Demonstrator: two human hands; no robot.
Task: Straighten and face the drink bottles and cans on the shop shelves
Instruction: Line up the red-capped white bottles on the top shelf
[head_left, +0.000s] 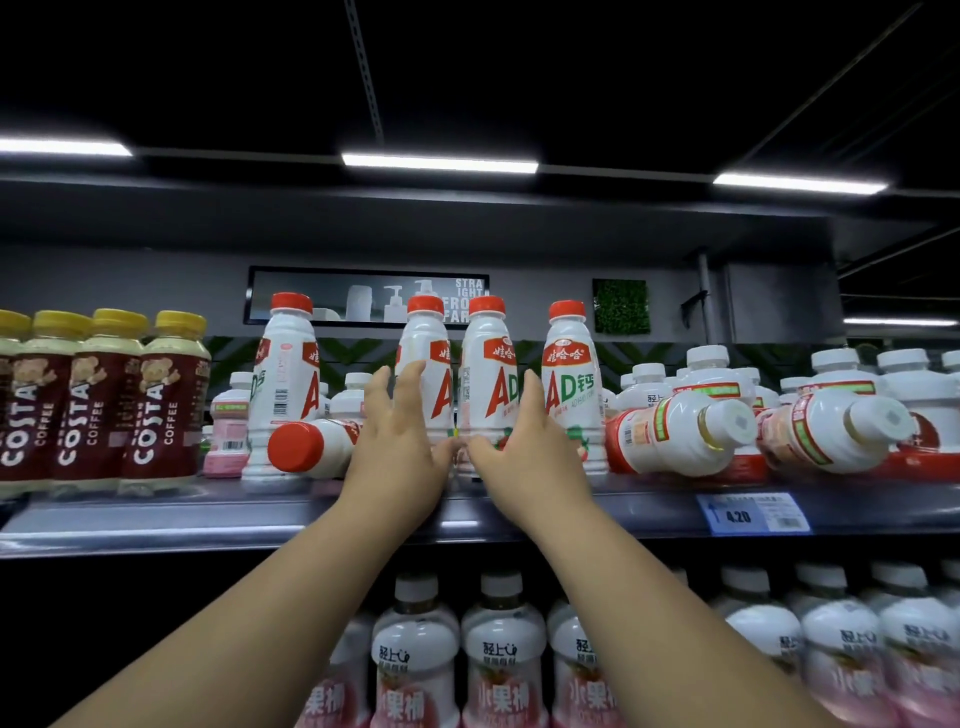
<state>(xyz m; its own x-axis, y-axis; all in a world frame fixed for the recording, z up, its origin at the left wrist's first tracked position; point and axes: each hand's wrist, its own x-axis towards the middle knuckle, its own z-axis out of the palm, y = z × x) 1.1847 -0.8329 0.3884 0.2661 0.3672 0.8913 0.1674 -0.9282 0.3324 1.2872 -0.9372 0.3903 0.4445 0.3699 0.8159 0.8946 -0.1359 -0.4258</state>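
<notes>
On the upper shelf (156, 519), four white drink bottles with red caps and red-and-green "AD" labels stand upright in a loose row. The leftmost AD bottle (284, 374) is turned so its barcode faces out. The second AD bottle (427, 332) and third AD bottle (483, 384) stand nearly touching, each label turned partly aside. The fourth AD bottle (571, 389) shows its label square to the front. A fallen AD bottle (306, 449) lies on its side at the foot of the leftmost one, its red cap towards the camera.

The left hand (397, 441) rests on the front of the second bottle, fingers straight and spread. The right hand (524, 441) lies against the right side of the third bottle, fingers reaching up between it and the fourth. The thumbs almost meet low between the two bottles. Neither hand seems to be curled in a grip, though the fingertips are hard to read.

To the left stand Costa Coffee bottles (156, 395) with yellow caps. To the right, two white-capped bottles (680, 431) lie tipped over in front of upright ones, above a blue price tag (753, 513).
</notes>
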